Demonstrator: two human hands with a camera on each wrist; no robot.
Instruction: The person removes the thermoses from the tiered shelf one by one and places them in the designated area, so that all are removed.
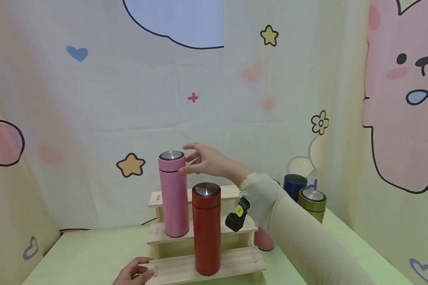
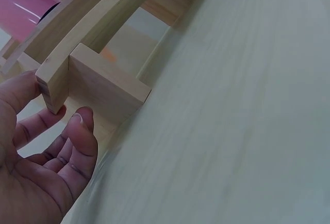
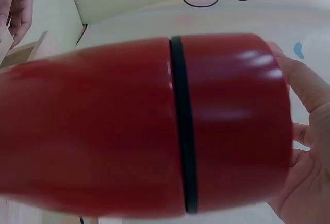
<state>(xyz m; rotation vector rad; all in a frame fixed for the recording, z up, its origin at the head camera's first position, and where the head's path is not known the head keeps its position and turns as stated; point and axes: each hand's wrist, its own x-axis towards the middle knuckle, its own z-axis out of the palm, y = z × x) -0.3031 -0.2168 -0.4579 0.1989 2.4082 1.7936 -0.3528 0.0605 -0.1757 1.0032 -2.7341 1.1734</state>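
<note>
A pink thermos bottle (image 1: 174,202) with a silver-topped lid stands upright on the middle step of a three-tier wooden stand (image 1: 240,259). My right hand (image 1: 208,160) is at its lid, thumb and fingers spread, the thumb tip right at the side of the cap. In front, a red thermos bottle (image 1: 207,237) stands on the lowest step; in the right wrist view it hides most of the pink bottle and part of the hand. My left hand (image 2: 49,167) pinches the left end of the lowest board between thumb and fingers.
Right of the stand, partly behind my right forearm, are a blue bottle (image 1: 294,186), an olive-gold bottle (image 1: 312,202) and another pink item (image 1: 264,239). A pale green tabletop (image 1: 92,253) lies beneath, with a printed curtain (image 1: 92,118) behind.
</note>
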